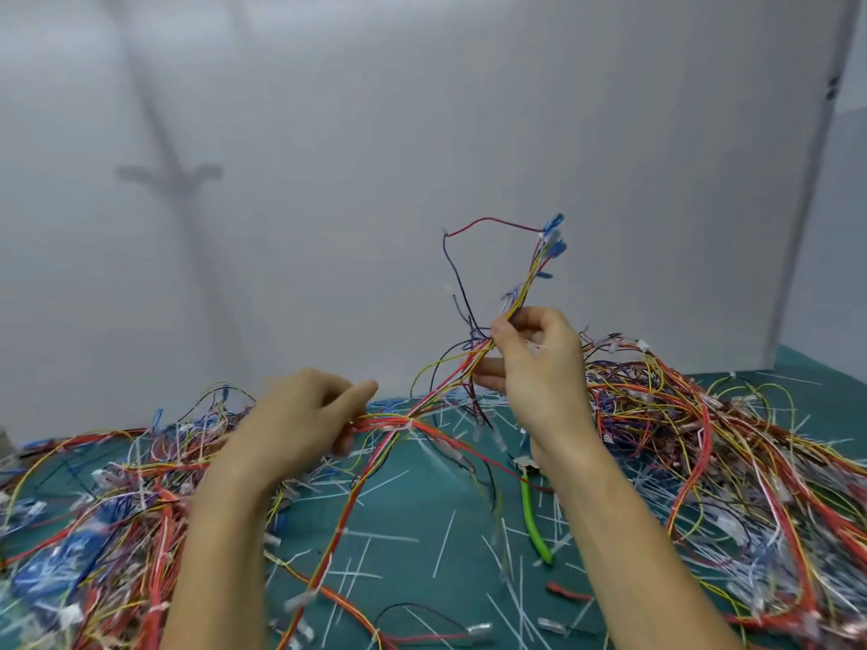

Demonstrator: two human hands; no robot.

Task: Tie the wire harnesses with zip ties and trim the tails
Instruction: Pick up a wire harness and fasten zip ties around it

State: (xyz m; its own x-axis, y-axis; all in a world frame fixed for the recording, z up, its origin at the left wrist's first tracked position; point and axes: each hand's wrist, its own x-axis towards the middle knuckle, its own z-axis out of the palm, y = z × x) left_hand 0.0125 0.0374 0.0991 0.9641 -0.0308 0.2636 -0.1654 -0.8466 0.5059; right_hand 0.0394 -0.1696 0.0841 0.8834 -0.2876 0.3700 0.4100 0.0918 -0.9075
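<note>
- The wire harness [450, 382] is stretched between both hands above the green tabletop [413, 518].
- The right hand [535, 363] is closed around its upper part; blue-tipped ends [553, 236] stick upward past the fingers.
- The left hand [300, 424] pinches the lower part beside a white zip tie [409, 422].
- The harness runs diagonally, low left to high right.
- Green-handled cutters [532, 509] lie just beside the right wrist, among trimmed tails [443, 541].
- No readable writing.
</note>
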